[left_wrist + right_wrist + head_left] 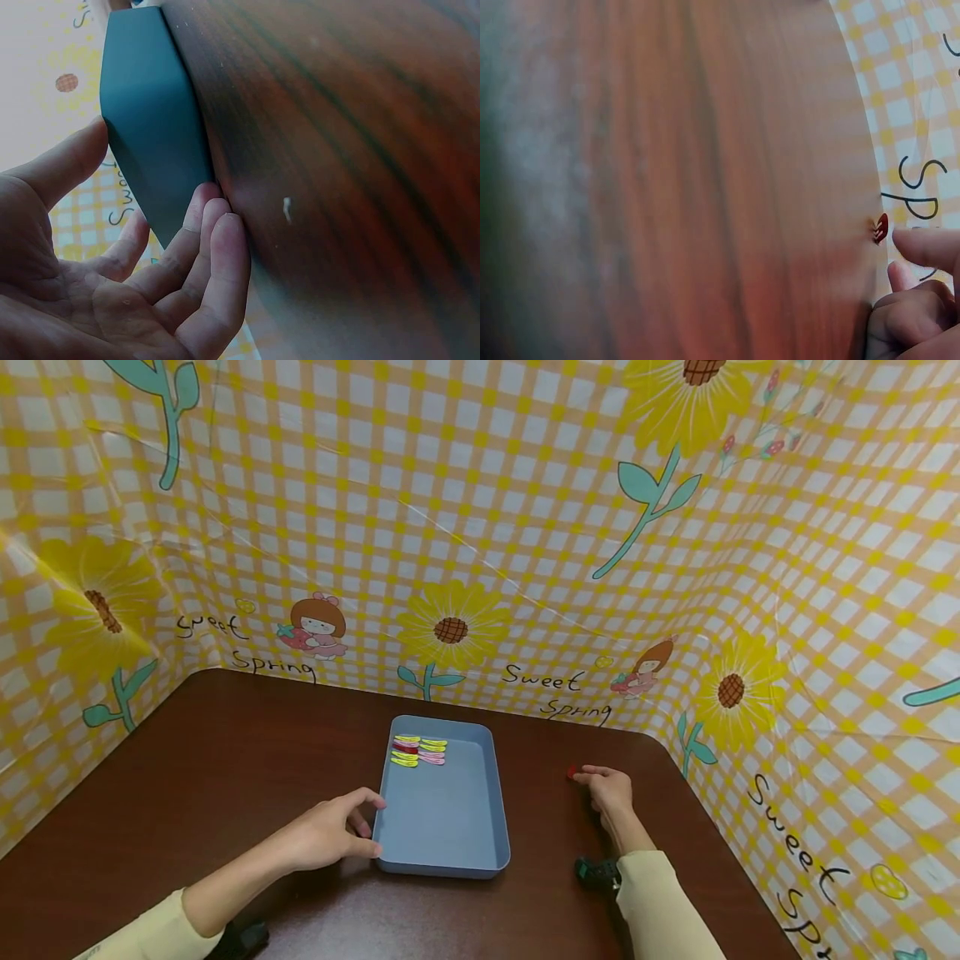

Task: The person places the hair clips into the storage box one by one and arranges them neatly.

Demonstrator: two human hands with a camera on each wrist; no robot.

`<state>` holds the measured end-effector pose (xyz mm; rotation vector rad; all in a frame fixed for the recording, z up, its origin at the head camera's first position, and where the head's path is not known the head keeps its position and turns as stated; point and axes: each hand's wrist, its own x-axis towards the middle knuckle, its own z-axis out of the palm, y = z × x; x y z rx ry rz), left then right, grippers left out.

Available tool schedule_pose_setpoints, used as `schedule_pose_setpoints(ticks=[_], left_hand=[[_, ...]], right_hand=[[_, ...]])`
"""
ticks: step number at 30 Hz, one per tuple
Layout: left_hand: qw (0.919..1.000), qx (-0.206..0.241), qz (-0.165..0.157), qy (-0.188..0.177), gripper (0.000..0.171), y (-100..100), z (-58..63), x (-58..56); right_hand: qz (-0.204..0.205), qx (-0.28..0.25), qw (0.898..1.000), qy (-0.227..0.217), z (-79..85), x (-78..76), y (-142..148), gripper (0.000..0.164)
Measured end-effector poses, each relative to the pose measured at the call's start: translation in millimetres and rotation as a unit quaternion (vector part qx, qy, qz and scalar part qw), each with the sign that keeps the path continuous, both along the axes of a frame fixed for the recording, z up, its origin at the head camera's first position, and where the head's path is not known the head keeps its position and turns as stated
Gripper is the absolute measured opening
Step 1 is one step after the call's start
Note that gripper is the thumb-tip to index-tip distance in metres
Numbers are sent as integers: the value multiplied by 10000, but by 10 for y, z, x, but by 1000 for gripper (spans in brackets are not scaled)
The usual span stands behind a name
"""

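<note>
A blue-grey tray (435, 827) lies on the table. My left hand (333, 831) holds its left side near the front corner. In the left wrist view, the thumb (90, 154) of that hand is against the rim and curved fingertips (229, 232) meet the lower edge. Several yellow, pink and red snap hair clips (431, 758) lie in rows in the tray's far left part. Right of the tray, my right hand (611, 793) reaches toward a red hair clip (882, 229). In the right wrist view, a small gap shows between clip and index fingertip.
The dark brown table (247, 735) extends on both sides of the tray. A yellow checked cloth (525, 593) with sunflowers surrounds its back and sides. Black wrist devices (596, 872) sit by both sleeves.
</note>
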<state>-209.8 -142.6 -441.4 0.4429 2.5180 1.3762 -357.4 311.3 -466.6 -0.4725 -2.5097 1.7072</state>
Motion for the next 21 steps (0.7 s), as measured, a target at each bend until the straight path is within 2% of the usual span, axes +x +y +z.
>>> schedule_pose_setpoints(ticks=[8,16,21], left_hand=[[10000,-64,-13,12,58,6,-9,-15],[10000,-5,-29,37,59,6,9,-3],[10000,-29,-30,58,59,5,-1,-3]], right_hand=[[125,786,9967,-144,-19,-21,-28,44],[184,1318,9911,43,-15,17,-96,44],[297,1421,9894,51,-33,34,-118,38]])
